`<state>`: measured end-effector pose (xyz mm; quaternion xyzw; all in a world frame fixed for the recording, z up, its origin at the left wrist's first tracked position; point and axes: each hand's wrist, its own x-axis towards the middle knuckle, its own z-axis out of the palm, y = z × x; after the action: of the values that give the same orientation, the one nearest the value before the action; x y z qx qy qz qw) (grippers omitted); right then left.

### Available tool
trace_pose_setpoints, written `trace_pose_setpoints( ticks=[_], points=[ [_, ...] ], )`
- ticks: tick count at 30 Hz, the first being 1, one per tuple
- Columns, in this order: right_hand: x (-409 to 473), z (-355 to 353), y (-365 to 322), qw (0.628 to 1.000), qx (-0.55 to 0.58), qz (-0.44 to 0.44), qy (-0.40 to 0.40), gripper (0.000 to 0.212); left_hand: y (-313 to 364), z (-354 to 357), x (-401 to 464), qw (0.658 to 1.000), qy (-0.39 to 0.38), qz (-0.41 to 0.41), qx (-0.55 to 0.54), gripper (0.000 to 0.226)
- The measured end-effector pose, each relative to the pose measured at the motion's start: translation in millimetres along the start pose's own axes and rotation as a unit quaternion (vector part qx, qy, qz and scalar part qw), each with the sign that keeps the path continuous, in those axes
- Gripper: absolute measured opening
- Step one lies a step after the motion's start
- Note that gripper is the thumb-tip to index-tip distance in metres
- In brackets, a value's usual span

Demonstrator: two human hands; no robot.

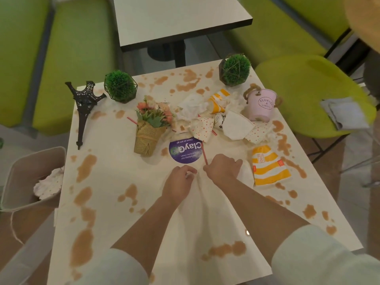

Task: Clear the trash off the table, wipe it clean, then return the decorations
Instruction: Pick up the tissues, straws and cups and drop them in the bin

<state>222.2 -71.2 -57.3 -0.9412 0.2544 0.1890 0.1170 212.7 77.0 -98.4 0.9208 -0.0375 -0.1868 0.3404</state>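
Observation:
The white table (115,173) is covered in brown spill stains. My right hand (223,169) pinches a red-and-white straw (204,154) and rests against a white napkin (246,174). Beside it, my left hand (178,182) has its fingers curled round a small bit of white paper. Crumpled wrappers, cups and napkins (216,118) are piled at the middle back, and a yellow-striped paper bag (267,167) lies to the right. The decorations are an Eiffel Tower model (82,112), two green ball plants (120,86) (235,69), a flower bouquet (152,124) and a pink bucket (261,105).
A grey bin (24,167) with crumpled paper inside stands at the table's left edge. Folded cloths (345,114) lie on a green chair (304,83) at the right. A second table (174,19) stands behind, between green benches. A purple round sticker (185,152) is on the tabletop.

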Motion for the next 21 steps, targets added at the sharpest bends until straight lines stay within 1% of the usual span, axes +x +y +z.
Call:
trace_pose_setpoints(
  ticks=[5,10,12,13,14,15,17,18,20,21],
  points=[
    [-1,3,-2,1.0,0.01,0.015,-0.011,0.021,-3,-1,-2,1.0,0.007,-0.014,-0.012,0.015],
    [-5,2,3,0.999,0.024,0.009,-0.024,0.033,-2,-6,-10,0.999,0.012,-0.024,-0.027,0.015],
    [-9,4,6,0.999,0.038,0.003,-0.014,0.032,-3,-7,-12,0.999,0.02,-0.031,-0.034,0.015],
    [-11,5,7,0.998,0.065,0.004,-0.009,0.03,-3,-8,-13,0.998,0.024,-0.034,-0.036,0.015],
    [-13,6,8,0.993,0.116,0.001,-0.005,0.028,-3,-9,-14,0.998,0.031,-0.037,-0.037,0.015],
    [-17,7,8,0.982,0.19,-0.004,-0.005,0.025,-3,-10,-15,0.997,0.041,-0.041,-0.041,0.016],
    [-26,6,7,0.943,0.333,-0.007,-0.001,0.014,-1,-14,-21,0.994,0.067,-0.059,-0.07,0.016],
    [-32,4,5,0.924,0.382,-0.006,0.005,0.011,0,-17,-24,0.99,0.082,-0.069,-0.09,0.016],
    [-43,0,0,0.893,0.45,-0.017,-0.002,0.018,3,-25,-31,0.981,0.116,-0.086,-0.129,0.015],
    [-49,-1,-5,0.883,0.469,-0.029,-0.011,0.02,2,-29,-35,0.975,0.133,-0.092,-0.152,0.014]
  ],
)
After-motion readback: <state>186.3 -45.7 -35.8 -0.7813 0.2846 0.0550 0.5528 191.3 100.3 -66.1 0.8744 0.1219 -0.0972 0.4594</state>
